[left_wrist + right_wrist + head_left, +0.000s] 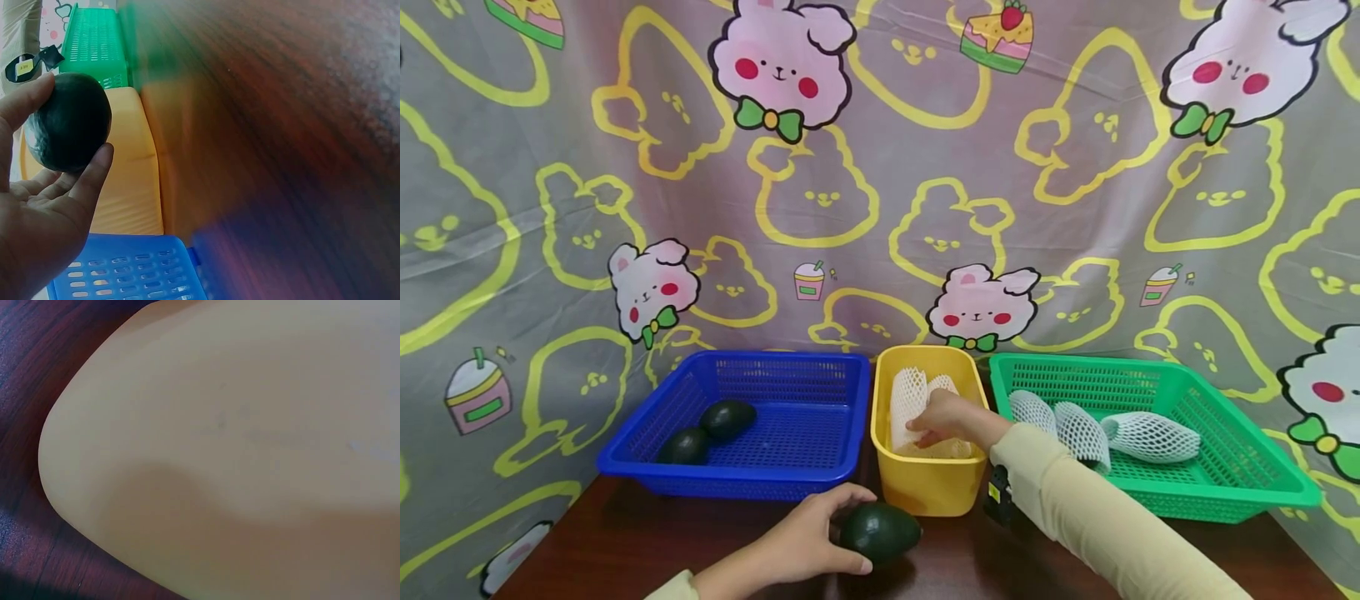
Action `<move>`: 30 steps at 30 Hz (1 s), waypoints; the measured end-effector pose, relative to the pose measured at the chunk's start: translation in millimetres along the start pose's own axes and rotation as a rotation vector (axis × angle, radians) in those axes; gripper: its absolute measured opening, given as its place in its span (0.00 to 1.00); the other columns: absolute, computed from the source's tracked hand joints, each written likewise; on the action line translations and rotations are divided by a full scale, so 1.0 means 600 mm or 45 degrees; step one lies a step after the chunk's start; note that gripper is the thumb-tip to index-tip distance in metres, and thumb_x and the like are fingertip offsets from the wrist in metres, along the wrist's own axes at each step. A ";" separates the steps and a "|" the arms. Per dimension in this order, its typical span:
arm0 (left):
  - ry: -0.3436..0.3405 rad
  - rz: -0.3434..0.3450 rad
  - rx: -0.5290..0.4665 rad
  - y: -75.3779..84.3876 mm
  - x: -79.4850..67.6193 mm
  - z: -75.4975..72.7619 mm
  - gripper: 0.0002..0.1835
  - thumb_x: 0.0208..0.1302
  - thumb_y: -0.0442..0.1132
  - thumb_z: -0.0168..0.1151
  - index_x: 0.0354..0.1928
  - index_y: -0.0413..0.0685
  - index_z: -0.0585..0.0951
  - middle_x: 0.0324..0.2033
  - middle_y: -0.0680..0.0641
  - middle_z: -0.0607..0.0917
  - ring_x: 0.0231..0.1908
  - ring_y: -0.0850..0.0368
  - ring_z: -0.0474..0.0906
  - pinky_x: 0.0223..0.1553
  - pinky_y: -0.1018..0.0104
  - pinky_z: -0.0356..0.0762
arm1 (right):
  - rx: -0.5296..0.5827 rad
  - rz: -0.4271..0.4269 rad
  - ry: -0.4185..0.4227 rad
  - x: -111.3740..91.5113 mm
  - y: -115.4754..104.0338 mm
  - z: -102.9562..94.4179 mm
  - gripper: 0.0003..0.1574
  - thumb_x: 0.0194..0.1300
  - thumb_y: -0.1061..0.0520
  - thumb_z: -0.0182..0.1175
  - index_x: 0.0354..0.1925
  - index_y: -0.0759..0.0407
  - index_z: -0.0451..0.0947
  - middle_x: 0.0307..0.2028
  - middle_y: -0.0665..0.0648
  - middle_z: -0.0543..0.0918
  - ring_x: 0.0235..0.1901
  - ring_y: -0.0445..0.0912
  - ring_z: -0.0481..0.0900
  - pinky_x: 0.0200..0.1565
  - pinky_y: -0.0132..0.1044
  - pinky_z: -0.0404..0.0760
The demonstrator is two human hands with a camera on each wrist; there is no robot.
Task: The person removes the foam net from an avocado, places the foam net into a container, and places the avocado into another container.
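Note:
Over the table's front part, my left hand (pixel 808 533) grips a dark green avocado (pixel 880 533) between thumb and fingers. The left wrist view shows that avocado (pixel 72 122) from its rounded end, fingers on both sides. My right hand (pixel 951 415) reaches into the yellow bin (pixel 928 483), its fingertips at a white foam net sleeve (pixel 908 400); I cannot tell whether they pinch it. Another foam net sleeve (pixel 942 384) lies partly hidden behind that hand. Only the bin's yellow outer wall (pixel 219 425) and some table show in the right wrist view.
On the left is a blue basket (pixel 805 479) with two avocados (pixel 727 419) inside. A green basket (pixel 1240 504) on the right holds several net-wrapped items (pixel 1153 437). All stand on a dark wooden table (pixel 587 542), before a patterned cloth (pixel 880 208).

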State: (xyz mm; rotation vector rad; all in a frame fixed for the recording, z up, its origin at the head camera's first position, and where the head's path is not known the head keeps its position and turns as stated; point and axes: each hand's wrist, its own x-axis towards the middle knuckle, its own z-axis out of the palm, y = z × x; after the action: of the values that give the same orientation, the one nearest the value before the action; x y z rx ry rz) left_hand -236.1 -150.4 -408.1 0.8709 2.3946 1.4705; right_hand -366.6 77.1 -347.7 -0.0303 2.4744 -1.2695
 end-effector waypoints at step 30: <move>0.001 -0.019 0.014 0.008 -0.003 -0.006 0.31 0.48 0.42 0.77 0.56 0.49 0.75 0.44 0.55 0.83 0.43 0.62 0.80 0.38 0.68 0.79 | -0.101 -0.071 -0.051 -0.010 -0.006 -0.023 0.11 0.66 0.60 0.63 0.32 0.68 0.76 0.30 0.61 0.81 0.29 0.46 0.82 0.37 0.37 0.83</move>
State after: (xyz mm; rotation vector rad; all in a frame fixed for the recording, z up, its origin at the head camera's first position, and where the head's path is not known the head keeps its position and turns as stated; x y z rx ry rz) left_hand -234.5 -152.4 -402.4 0.8526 2.4066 1.4541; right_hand -365.7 87.0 -335.7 -0.1442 2.5041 -1.1803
